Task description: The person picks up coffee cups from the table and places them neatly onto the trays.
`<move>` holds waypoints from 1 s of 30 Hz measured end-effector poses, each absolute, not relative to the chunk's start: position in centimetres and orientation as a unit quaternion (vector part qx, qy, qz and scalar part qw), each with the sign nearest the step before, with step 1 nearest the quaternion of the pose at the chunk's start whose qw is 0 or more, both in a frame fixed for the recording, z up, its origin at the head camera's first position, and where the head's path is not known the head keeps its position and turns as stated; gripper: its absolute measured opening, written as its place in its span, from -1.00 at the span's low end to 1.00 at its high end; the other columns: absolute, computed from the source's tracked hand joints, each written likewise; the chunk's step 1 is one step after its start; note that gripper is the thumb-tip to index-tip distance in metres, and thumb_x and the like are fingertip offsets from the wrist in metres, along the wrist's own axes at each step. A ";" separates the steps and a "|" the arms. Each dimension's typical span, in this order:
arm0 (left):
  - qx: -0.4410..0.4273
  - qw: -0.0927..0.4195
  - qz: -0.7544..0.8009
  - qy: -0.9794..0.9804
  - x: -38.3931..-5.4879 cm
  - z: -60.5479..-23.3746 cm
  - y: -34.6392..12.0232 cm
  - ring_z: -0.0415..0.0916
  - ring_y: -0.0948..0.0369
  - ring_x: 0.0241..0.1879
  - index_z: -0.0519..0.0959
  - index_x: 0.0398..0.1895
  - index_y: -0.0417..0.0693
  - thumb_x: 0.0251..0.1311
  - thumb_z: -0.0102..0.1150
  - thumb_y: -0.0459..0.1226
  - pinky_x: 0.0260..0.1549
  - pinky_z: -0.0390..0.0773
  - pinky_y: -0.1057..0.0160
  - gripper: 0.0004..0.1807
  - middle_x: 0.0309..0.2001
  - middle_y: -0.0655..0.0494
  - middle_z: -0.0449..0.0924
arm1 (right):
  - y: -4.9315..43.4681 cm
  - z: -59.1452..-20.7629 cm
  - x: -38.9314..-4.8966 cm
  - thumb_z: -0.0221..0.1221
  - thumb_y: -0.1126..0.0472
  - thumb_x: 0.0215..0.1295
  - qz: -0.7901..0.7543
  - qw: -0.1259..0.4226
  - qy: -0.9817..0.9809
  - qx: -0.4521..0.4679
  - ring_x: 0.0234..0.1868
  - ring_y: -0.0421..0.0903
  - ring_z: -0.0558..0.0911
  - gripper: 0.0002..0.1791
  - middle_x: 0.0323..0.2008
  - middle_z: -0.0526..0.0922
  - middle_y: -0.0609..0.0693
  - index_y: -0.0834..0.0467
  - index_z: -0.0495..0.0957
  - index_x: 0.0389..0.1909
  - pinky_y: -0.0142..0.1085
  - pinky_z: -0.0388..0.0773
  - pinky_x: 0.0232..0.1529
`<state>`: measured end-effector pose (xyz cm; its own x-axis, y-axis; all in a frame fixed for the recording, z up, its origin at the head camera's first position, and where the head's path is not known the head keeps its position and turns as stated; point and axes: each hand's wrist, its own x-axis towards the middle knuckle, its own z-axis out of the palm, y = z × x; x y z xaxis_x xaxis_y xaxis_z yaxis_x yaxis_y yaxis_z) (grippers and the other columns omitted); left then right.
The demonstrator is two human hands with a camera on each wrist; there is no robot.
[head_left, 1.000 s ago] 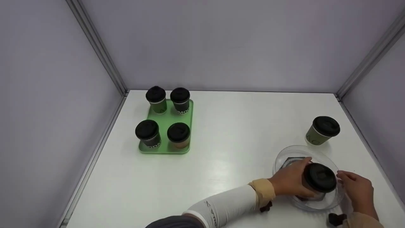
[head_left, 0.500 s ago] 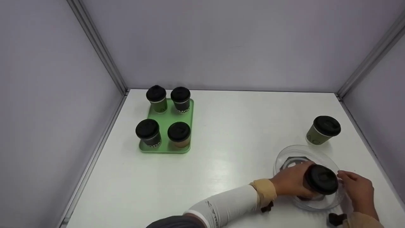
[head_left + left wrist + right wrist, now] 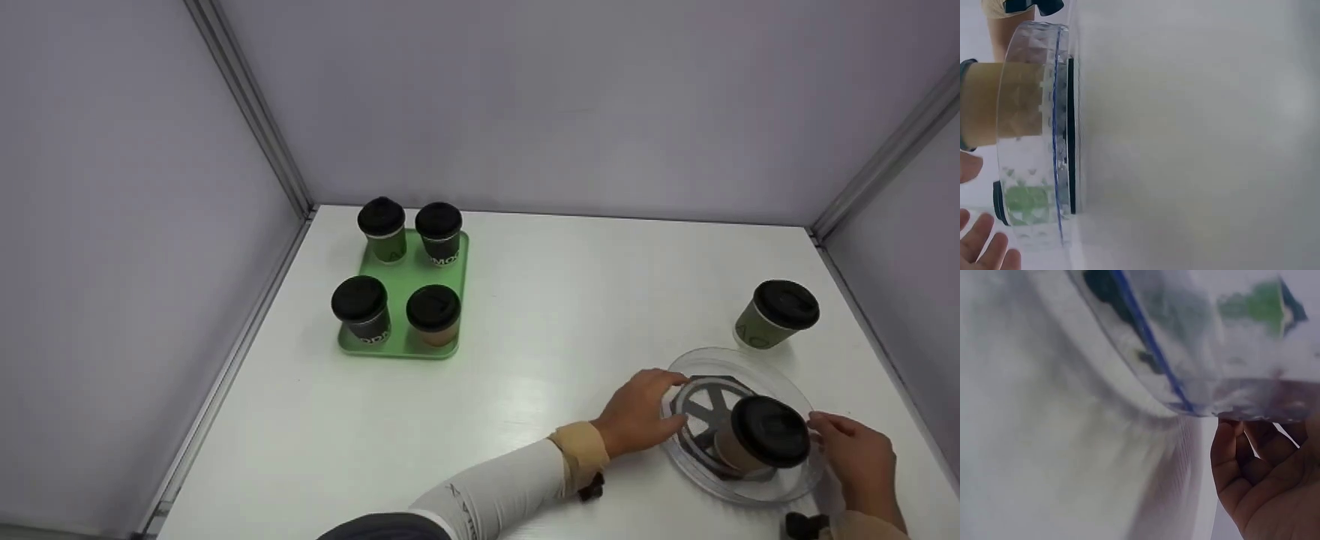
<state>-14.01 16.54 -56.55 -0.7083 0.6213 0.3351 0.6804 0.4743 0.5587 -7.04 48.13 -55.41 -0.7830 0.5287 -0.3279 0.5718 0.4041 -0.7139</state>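
A brown paper cup with a black lid (image 3: 770, 431) stands, leaning in view, inside a clear round tray (image 3: 739, 499) with a grey spoked pattern in its base. My left hand (image 3: 641, 412) is at the tray's left rim, thumb and fingers spread and apart from the cup; the left wrist view shows the loose fingers (image 3: 982, 239) beside the clear wall. At the right rim, my right hand (image 3: 855, 454) pinches the tray's edge with curled fingers, also seen in the right wrist view (image 3: 1266, 472). Fingertip contact there is partly hidden.
Behind the tray stands a green cup with a black lid (image 3: 776, 315). On the left, a green tray (image 3: 412, 279) bears several lidded cups, one near each corner. Walls (image 3: 525, 105) close off the white table (image 3: 540, 300) at the back and sides.
My left hand has let go of the brown cup and drawn back left to the tray's rim. The cup stays in the clear tray. My right hand keeps its place; the head view shifts slightly.
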 end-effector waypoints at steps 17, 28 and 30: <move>-0.246 -0.165 -0.442 -0.847 -15.8 -57.4 16.0 0.50 0.40 -0.06 0.44 0.30 0.00 0.25 0.22 -0.03 -0.16 0.46 0.46 -0.43 0.03 0.25 0.57 | 48.1 -55.4 -6.1 0.12 -0.21 0.35 -0.440 0.025 0.837 0.325 -0.41 -0.46 0.52 -0.30 -0.36 0.67 -0.28 0.32 0.50 0.19 -0.42 0.47 -0.41; -0.247 -0.174 -0.442 -0.845 -15.6 -57.3 15.6 0.49 0.40 -0.05 0.39 0.34 0.02 0.24 0.20 -0.02 -0.14 0.46 0.44 -0.39 0.05 0.24 0.56 | 46.9 -55.3 -4.5 0.05 -0.25 0.35 -0.381 0.010 0.857 0.348 -0.17 -0.10 0.59 -0.25 -0.07 0.67 0.09 0.33 0.46 0.23 -0.28 0.48 -0.28; -0.244 -0.175 -0.437 -0.848 -15.5 -57.2 15.6 0.49 0.39 -0.04 0.39 0.34 0.03 0.24 0.20 -0.03 -0.13 0.46 0.43 -0.39 0.04 0.24 0.56 | 46.8 -55.1 -4.6 0.02 -0.29 0.34 -0.369 0.003 0.860 0.353 0.01 0.13 0.53 -0.20 0.14 0.53 0.26 0.33 0.40 0.27 -0.12 0.47 -0.15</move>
